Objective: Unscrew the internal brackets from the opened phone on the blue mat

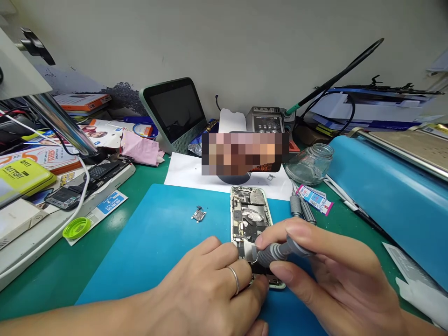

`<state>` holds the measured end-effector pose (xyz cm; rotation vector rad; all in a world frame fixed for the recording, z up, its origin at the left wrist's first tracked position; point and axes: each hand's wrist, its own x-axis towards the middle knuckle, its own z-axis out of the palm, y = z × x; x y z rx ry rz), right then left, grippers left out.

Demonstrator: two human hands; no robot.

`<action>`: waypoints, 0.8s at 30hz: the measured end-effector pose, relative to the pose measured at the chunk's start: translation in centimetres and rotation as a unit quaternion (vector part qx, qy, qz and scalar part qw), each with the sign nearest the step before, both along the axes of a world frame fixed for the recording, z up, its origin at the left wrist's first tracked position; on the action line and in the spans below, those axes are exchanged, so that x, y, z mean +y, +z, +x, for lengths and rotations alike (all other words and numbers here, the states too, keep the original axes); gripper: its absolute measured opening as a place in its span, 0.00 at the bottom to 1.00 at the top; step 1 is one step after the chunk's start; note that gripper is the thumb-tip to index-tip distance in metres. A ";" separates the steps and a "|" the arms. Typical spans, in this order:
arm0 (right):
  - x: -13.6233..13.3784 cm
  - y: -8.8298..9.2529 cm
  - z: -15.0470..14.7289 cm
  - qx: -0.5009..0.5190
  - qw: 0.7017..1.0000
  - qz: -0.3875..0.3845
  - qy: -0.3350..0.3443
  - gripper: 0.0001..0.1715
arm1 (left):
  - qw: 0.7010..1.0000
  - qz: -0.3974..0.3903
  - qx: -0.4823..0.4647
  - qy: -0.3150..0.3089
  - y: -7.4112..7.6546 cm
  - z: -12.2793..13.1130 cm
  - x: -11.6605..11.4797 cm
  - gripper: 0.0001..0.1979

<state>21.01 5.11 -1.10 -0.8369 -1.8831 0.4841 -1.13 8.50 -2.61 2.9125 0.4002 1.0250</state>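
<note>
One opened phone (258, 218) was touched by the left hand (213, 284), grip unclear, its circuitry (237, 215) risking gouges should the screwdriver (270, 255) pinched by the right hand (338, 273) slip.

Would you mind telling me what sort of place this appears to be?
It looks like a phone repair workspace: an opened phone with bare inner parts lies on a blue mat, the right hand holds a grey screwdriver-like tool, and another opened phone body lies at the left.

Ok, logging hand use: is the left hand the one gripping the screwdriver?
No, the right hand grips the screwdriver over the opened phone.
</note>
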 end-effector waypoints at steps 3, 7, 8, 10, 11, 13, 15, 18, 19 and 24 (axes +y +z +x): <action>0.1 0.1 0.0 -0.002 1.000 -0.001 0.008 0.45 | 1.000 0.003 -0.006 0.001 -0.1 0.1 0.0 0.13; 0.1 0.1 -0.1 -0.003 1.000 -0.007 0.006 0.45 | 1.000 0.006 -0.004 0.001 -0.2 0.1 -0.1 0.13; 0.0 0.0 0.0 -0.002 1.000 -0.005 0.005 0.45 | 1.000 0.005 -0.001 0.001 -0.2 0.0 -0.1 0.13; -0.1 -0.1 0.0 -0.003 1.000 -0.001 0.005 0.45 | 1.000 0.001 0.000 0.001 -0.2 0.0 -0.1 0.13; -0.1 -0.2 0.1 -0.005 1.000 -0.001 0.008 0.46 | 1.000 -0.001 -0.001 0.002 -0.2 -0.1 -0.1 0.13; -0.2 -0.3 0.2 -0.008 1.000 -0.004 0.011 0.46 | 1.000 -0.001 -0.003 0.004 -0.1 -0.1 -0.1 0.13; -0.3 -0.5 0.3 -0.008 1.000 -0.006 0.009 0.46 | 1.000 -0.002 0.000 0.004 0.0 -0.1 -0.1 0.13; -0.3 -0.5 0.4 -0.002 1.000 -0.007 -0.002 0.45 | 1.000 -0.009 0.008 0.006 0.0 -0.1 -0.1 0.12; -0.4 -0.5 0.4 -0.002 1.000 -0.006 -0.002 0.45 | 1.000 -0.012 0.012 0.006 0.0 -0.2 -0.1 0.13; -0.3 -0.2 0.2 -0.013 1.000 -0.006 0.002 0.45 | 1.000 -0.012 0.009 0.007 0.1 -0.3 -0.3 0.13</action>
